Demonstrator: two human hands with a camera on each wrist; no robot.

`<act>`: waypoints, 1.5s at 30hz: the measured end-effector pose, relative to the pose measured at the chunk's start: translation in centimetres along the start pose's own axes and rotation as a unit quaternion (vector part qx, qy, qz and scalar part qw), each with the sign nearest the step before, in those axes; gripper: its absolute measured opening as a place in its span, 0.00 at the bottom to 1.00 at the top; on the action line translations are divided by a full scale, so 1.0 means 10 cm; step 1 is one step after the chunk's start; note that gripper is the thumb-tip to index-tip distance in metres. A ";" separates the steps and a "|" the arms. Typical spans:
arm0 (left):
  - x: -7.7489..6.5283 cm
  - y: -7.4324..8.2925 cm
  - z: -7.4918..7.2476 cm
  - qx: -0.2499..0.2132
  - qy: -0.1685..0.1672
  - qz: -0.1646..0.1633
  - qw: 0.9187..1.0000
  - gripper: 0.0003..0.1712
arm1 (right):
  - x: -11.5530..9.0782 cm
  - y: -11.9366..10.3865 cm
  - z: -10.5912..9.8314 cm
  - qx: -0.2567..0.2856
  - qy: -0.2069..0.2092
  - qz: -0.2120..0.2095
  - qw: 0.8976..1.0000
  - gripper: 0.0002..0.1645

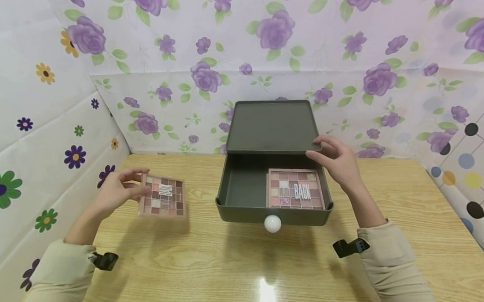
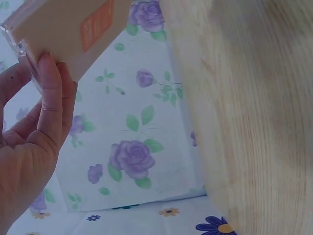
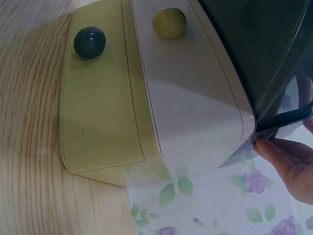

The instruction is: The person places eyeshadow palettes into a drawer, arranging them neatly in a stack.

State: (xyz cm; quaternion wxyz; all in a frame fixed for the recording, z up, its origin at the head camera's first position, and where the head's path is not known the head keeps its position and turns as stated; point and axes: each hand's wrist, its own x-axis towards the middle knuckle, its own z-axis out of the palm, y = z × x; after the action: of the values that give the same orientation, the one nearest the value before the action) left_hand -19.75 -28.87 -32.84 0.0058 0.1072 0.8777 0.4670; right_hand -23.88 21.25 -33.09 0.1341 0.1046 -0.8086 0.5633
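My left hand (image 1: 118, 191) pinches an eyeshadow palette (image 1: 163, 196) by its left edge, raised over the table; the label on its underside (image 2: 98, 25) shows in the left wrist view. A dark green top drawer (image 1: 243, 213) with a white knob (image 1: 273, 224) stands pulled out of a small drawer cabinet (image 1: 274, 125). Inside it, on the right, lies another eyeshadow palette (image 1: 295, 190); the edge of something beneath it shows at its left. With thumb and fingers, my right hand (image 1: 336, 160) grips the front right corner of the cabinet's top.
Below the pulled-out drawer, the right wrist view shows a white drawer (image 3: 190, 93) with a yellow knob and a yellow drawer (image 3: 100, 105) with a dark green knob, both pushed in. Flower-patterned cloth (image 1: 247, 46) hangs behind and beside the wooden table (image 1: 186, 266).
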 end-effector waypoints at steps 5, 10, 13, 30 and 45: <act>0.03 0.08 -0.03 -0.018 0.020 0.013 1.000 0.26 | 0.00 0.00 -0.01 0.001 0.001 0.000 1.000 0.24; 0.05 0.14 -0.04 -0.096 0.041 0.021 0.994 0.20 | 0.00 0.00 -0.01 -0.003 0.002 -0.001 1.000 0.24; 0.07 0.17 -0.05 -0.168 0.048 0.028 0.984 0.20 | 0.01 0.00 -0.01 -0.006 0.004 -0.005 1.000 0.24; 0.10 0.45 -0.03 -0.393 0.064 0.051 0.916 0.17 | 0.00 -0.01 0.00 -0.007 0.003 -0.002 1.000 0.24; 0.14 0.66 0.05 -0.450 0.040 0.057 0.890 0.17 | 0.02 0.02 0.00 -0.005 0.006 -0.010 1.000 0.23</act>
State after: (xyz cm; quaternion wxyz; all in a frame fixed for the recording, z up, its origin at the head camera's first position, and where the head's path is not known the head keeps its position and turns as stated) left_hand -19.86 -24.60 -27.54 -0.0080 0.1244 0.5653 0.8154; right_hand -24.07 21.31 -33.17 0.1454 0.1083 -0.8092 0.5588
